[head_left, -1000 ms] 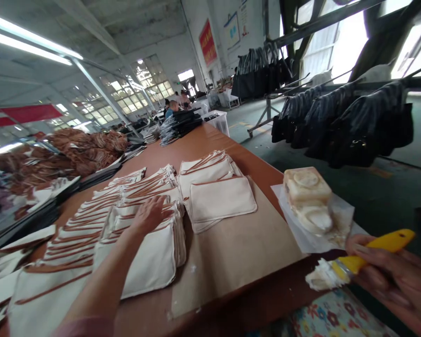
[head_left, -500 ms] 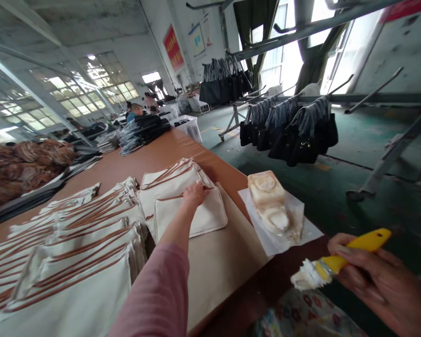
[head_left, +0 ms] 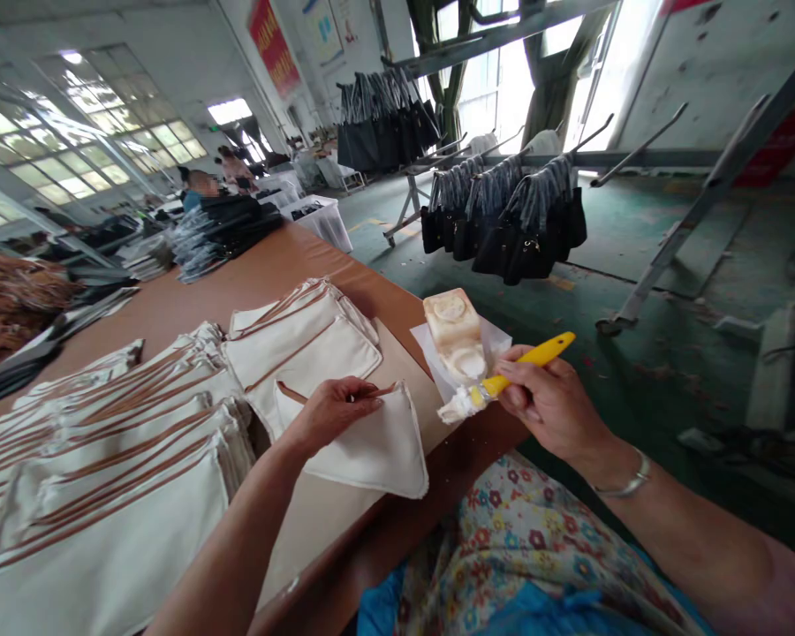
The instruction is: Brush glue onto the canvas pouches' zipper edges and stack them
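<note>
A cream fabric pouch (head_left: 371,446) with brown trim hangs from my left hand (head_left: 337,408), its top edge pinched between thumb and fingers. My right hand (head_left: 549,397) grips a yellow-handled brush (head_left: 530,358), whose bristles are caked with a white paste. Just behind the brush, a cut-open plastic container (head_left: 451,327) with white residue rests on a white sheet (head_left: 503,334) at the table's edge. Beyond my left hand lies a small stack of cream pouches (head_left: 305,344).
Many overlapping cream pouches (head_left: 139,495) cover the left of the brown table (head_left: 344,274). Black bundles lie at its far end. Black bags (head_left: 530,230) hang from a metal rack (head_left: 655,256) beyond the right edge. A person (head_left: 199,187) is in the background.
My left hand has lifted the pouch off the stack and drawn it nearer. My right hand has moved left with the brush, close to the container. The view has shifted right.
</note>
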A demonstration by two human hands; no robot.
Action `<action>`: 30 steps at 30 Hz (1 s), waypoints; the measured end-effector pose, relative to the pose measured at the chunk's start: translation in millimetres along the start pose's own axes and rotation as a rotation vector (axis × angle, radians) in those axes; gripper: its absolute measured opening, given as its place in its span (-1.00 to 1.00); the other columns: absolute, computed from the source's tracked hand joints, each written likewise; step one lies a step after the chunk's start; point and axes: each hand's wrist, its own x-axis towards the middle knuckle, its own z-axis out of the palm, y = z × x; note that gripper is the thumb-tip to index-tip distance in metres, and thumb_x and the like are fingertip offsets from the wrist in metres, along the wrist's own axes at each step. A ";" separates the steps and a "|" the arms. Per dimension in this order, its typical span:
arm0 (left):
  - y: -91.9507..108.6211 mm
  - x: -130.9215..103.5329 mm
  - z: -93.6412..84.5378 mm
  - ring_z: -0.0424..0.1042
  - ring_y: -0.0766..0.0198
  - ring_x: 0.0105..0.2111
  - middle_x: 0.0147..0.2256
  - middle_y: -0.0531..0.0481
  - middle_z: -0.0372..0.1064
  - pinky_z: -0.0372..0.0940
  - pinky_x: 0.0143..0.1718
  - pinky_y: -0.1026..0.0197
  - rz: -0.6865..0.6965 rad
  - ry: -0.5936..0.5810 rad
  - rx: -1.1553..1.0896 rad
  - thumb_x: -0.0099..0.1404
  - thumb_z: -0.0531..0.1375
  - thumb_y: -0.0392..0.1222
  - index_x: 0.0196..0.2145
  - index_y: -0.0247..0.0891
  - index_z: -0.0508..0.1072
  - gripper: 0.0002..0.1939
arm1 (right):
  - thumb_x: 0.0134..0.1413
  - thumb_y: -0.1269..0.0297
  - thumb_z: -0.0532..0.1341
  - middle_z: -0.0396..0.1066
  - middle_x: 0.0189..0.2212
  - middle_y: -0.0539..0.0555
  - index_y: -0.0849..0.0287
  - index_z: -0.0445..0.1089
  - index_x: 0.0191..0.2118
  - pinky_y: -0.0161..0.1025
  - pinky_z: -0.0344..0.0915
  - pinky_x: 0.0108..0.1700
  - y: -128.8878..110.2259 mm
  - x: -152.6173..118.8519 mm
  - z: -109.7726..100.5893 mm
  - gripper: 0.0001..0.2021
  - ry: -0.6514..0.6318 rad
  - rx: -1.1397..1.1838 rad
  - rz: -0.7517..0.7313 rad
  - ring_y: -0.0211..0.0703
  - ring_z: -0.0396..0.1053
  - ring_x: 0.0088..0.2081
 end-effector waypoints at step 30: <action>36.1 -108.6 59.5 0.45 0.37 -0.34 -0.28 -0.01 0.44 0.29 -0.34 0.37 0.556 0.254 0.364 0.39 0.17 -0.26 -0.09 -0.18 0.57 -0.80 | 0.14 0.24 0.28 0.15 -0.71 -0.15 0.16 0.37 -0.40 -0.34 0.03 -0.60 -14.4 0.3 18.3 -0.85 -0.097 -0.273 -0.394 -0.34 0.08 -0.66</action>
